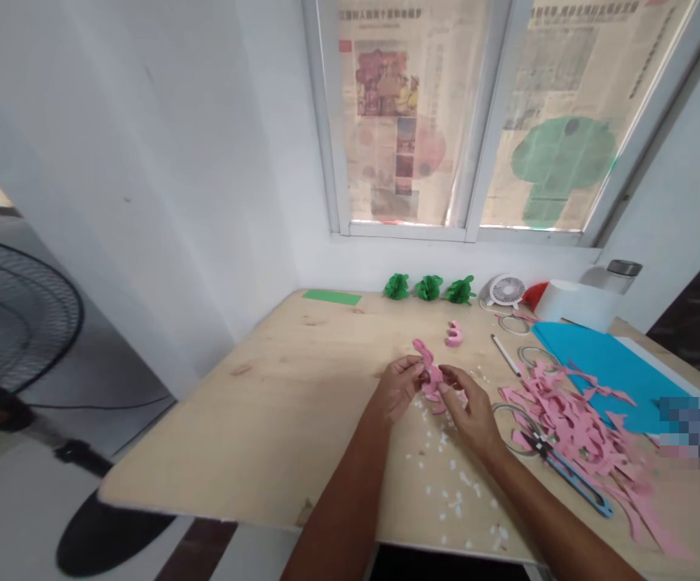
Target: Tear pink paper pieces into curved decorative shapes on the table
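Between both hands, above the wooden table [253,436], is a curly pink paper piece [425,360] with rounded petal shapes. My left hand [399,387] pinches its left side, and my right hand [468,403] grips its lower right side. The fingers partly hide the paper. Just beyond the hands lies a small curled pink paper piece [454,334]. White scraps [455,504] are scattered on the wood below and between my forearms. To the right of my right hand are blue-handled pliers [567,468] beside a heap of pink paper offcuts [585,420].
Three green paper flowers [428,287] line the back edge near a green paper strip [331,297]. On the right are a small white fan [507,290], a white pen [505,355], wire coils [514,324], blue sheets [604,363] and a glass jar [621,278]. A black standing fan [16,315] is at left.
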### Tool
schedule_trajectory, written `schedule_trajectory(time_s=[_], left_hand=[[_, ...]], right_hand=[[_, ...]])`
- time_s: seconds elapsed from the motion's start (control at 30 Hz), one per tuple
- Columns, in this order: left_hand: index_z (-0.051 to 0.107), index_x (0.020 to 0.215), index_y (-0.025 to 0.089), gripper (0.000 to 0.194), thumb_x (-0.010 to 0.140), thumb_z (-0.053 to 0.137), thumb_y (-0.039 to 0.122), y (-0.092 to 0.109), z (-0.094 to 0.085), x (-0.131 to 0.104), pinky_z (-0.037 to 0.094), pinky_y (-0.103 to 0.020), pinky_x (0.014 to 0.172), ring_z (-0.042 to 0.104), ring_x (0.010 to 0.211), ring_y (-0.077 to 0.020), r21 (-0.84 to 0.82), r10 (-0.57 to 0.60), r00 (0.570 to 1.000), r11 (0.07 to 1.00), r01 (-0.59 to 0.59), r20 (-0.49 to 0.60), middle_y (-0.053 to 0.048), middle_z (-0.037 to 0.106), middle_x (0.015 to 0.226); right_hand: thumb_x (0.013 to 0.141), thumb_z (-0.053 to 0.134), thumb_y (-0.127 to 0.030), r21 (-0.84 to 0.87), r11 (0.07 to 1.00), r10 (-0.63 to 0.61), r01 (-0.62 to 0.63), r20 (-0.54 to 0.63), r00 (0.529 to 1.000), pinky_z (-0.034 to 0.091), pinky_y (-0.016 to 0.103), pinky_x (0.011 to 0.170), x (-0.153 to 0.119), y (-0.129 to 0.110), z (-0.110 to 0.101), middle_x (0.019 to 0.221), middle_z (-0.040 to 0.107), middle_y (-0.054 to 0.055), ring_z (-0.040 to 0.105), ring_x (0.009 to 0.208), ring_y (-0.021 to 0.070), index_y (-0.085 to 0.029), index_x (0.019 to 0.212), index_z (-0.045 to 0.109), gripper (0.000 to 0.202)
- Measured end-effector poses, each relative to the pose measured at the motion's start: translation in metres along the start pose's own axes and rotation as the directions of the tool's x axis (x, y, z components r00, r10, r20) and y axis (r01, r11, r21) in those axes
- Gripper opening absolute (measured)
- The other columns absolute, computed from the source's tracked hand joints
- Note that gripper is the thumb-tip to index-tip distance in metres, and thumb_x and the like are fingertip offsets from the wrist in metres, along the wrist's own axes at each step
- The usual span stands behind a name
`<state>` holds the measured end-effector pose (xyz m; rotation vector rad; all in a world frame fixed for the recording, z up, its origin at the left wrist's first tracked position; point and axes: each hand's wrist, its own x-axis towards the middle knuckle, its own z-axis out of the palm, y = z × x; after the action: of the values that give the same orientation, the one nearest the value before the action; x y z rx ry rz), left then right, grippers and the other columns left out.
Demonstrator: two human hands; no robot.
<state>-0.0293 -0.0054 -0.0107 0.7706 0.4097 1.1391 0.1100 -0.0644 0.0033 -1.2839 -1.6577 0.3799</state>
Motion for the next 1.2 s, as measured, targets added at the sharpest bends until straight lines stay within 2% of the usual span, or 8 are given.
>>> schedule_trajectory(time_s=[0.07,0.17,0.27,0.4,0.5,0.67,0.87,1.2], left_hand=[[0.063,0.075,0.012,0.023,0.060,0.074,0.025,-0.001,0.002,0.001,0.041,-0.024,0.063,0.054,0.061,-0.0106,0.049,-0.008,1.000,0.999,0.007,0.013,-0.003,0.060,0.067],[0.063,0.074,0.011,0.024,0.061,0.073,0.028,-0.003,0.006,0.002,0.042,-0.025,0.063,0.054,0.062,-0.0108,0.117,-0.011,1.000,0.993,0.008,0.026,-0.003,0.061,0.068],[0.063,0.072,0.010,0.026,0.059,0.074,0.029,-0.006,0.008,0.005,0.042,-0.025,0.061,0.053,0.059,-0.0103,0.169,-0.017,1.000,0.985,0.018,-0.012,-0.002,0.060,0.064],[0.065,0.079,0.011,0.029,0.057,0.075,0.027,-0.010,0.012,0.006,0.045,-0.027,0.066,0.057,0.063,-0.0123,0.239,0.029,0.992,0.971,0.000,-0.119,-0.003,0.063,0.068],[0.065,0.087,0.013,0.033,0.057,0.075,0.023,-0.009,0.015,0.004,0.044,-0.024,0.065,0.056,0.063,-0.0103,0.322,0.088,0.989,0.946,-0.045,-0.121,-0.001,0.063,0.071],[0.064,0.089,0.015,0.031,0.061,0.073,0.023,-0.004,0.021,-0.001,0.043,-0.022,0.063,0.054,0.064,-0.0091,0.408,0.190,0.979,0.902,-0.142,-0.079,0.000,0.062,0.072],[0.065,0.086,0.015,0.030,0.058,0.075,0.022,0.002,0.018,-0.002,0.043,-0.022,0.064,0.055,0.067,-0.0103,0.505,0.151,0.988,0.854,-0.127,-0.007,-0.001,0.062,0.072],[0.065,0.083,0.014,0.026,0.060,0.074,0.023,0.000,0.014,0.000,0.044,-0.023,0.062,0.056,0.062,-0.0101,0.550,0.169,0.986,0.825,-0.131,-0.018,-0.001,0.062,0.068]], right_hand=[[0.079,0.050,-0.038,0.009,1.000,0.010,-0.011,0.040,0.999,0.046,0.031,0.075,0.005,-0.002,0.002,0.094,0.065,0.007,0.058,0.084,0.0199,-0.018,0.104,0.058,0.033],[0.078,0.050,-0.038,0.052,0.994,0.097,-0.097,0.005,0.995,0.046,0.029,0.066,0.009,0.002,0.005,0.077,0.063,0.004,0.056,0.070,0.0172,-0.018,0.090,0.060,0.025],[0.077,0.051,-0.041,0.212,0.959,0.184,-0.187,0.035,0.982,0.046,0.026,0.056,0.009,0.012,0.010,0.066,0.058,0.001,0.053,0.062,0.0157,-0.019,0.077,0.059,0.024],[0.072,0.058,-0.048,0.519,0.787,0.321,-0.333,0.117,0.940,0.046,0.025,0.049,0.009,0.023,0.016,0.068,0.059,0.001,0.053,0.058,0.0147,-0.020,0.077,0.059,0.029],[0.068,0.063,-0.048,0.640,0.646,0.383,-0.415,0.198,0.902,0.046,0.025,0.049,0.009,0.026,0.019,0.068,0.060,0.001,0.053,0.056,0.0135,-0.019,0.080,0.060,0.032],[0.065,0.068,-0.045,0.707,0.522,0.427,-0.477,0.268,0.864,0.043,0.022,0.051,0.006,0.028,0.019,0.068,0.063,0.001,0.056,0.059,0.0127,-0.018,0.080,0.062,0.031],[0.065,0.070,-0.040,0.780,0.365,0.410,-0.508,0.355,0.840,0.042,0.021,0.053,0.005,0.025,0.016,0.065,0.064,0.003,0.056,0.057,0.0116,-0.017,0.077,0.063,0.027],[0.061,0.074,-0.038,0.809,0.260,0.416,-0.526,0.398,0.818,0.041,0.021,0.052,0.007,0.021,0.014,0.064,0.061,0.000,0.054,0.055,0.0100,-0.017,0.073,0.064,0.026]])
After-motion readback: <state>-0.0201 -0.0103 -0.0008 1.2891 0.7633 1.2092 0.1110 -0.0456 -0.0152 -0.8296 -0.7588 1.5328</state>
